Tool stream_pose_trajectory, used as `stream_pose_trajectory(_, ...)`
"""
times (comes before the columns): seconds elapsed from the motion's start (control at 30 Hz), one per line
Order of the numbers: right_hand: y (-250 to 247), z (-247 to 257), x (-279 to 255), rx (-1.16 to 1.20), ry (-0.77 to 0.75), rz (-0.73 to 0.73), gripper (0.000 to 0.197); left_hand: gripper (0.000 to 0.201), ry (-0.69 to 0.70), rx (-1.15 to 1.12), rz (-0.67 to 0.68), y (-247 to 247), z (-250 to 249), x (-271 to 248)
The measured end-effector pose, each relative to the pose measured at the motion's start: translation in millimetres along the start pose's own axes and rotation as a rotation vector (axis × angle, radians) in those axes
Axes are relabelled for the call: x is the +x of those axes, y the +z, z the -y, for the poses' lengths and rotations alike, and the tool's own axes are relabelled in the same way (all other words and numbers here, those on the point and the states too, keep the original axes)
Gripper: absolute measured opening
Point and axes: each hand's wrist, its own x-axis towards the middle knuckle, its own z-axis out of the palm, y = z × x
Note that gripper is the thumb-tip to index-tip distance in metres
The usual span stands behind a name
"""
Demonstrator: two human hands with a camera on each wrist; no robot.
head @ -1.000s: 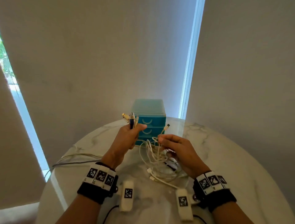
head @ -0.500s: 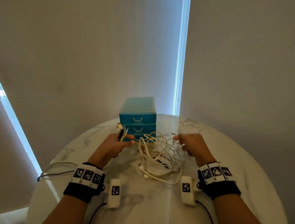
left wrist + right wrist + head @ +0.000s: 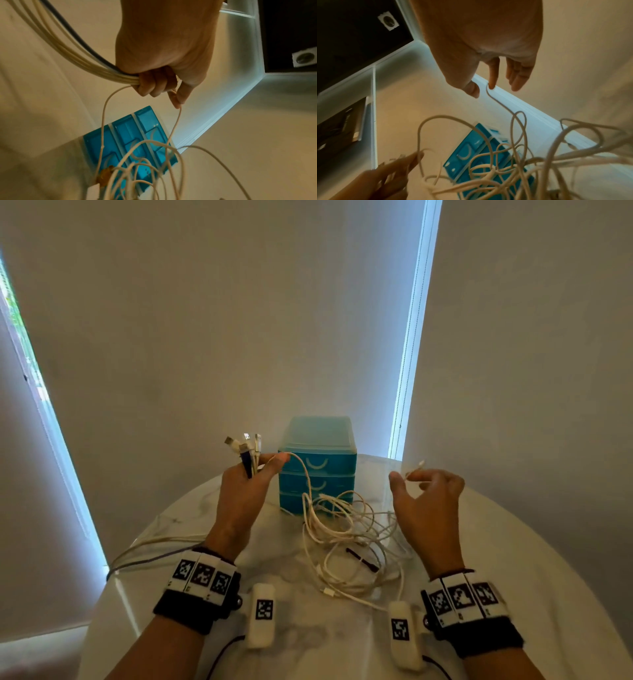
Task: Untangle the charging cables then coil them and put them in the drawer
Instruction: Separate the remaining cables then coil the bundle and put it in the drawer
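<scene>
My left hand [image 3: 270,463] [image 3: 159,89] grips a bundle of white cables and one dark cable [image 3: 68,47]; their plug ends [image 3: 246,445] stick up above the fist. A thin strand runs from that hand down to the tangle of white cables [image 3: 346,529] [image 3: 137,175] [image 3: 505,169] on the marble table [image 3: 513,559]. My right hand [image 3: 411,479] [image 3: 482,89] hovers right of the tangle. A thin cable end [image 3: 416,469] lies against its index fingertip [image 3: 491,85], with the thumb apart. The blue three-drawer unit [image 3: 329,470] [image 3: 130,135] [image 3: 467,151] stands behind, its drawers closed.
The gripped cables trail off the table's left edge [image 3: 154,546]. A short black piece [image 3: 363,559] lies within the tangle. White tagged pods [image 3: 262,614] [image 3: 404,631] hang by both wrists. Walls and window strips stand close behind the round table.
My left hand has lifted the plug bundle higher. My right hand has drawn the thin cable end out to the right, and its thumb has come off the cable.
</scene>
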Motion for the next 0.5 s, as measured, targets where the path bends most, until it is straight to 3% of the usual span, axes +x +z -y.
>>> stream_pose_trajectory(0.1,7,18,-15,0.080,-0.136,-0.125,0.059,0.030,0.001,-0.127,0.070,-2,0,0)
stream_pose_trajectory(0.17,13,24,-21,0.083,-0.191,-0.125,0.077,0.028,0.015,-0.132,0.137,-1,-3,-3)
stream_pose_trajectory(0.33,16,26,-25,-0.199,-0.054,0.234,0.103,0.033,0.080,-0.228,0.116,1,-9,-6)
stream_pose_trajectory(0.43,14,26,-24,-0.227,-0.052,0.233,0.101,0.033,0.072,-0.323,0.103,-2,-13,-5)
stream_pose_trajectory(0.5,14,30,-28,-0.079,-0.175,0.197,0.075,0.034,0.066,-0.329,0.153,-4,-15,-6)
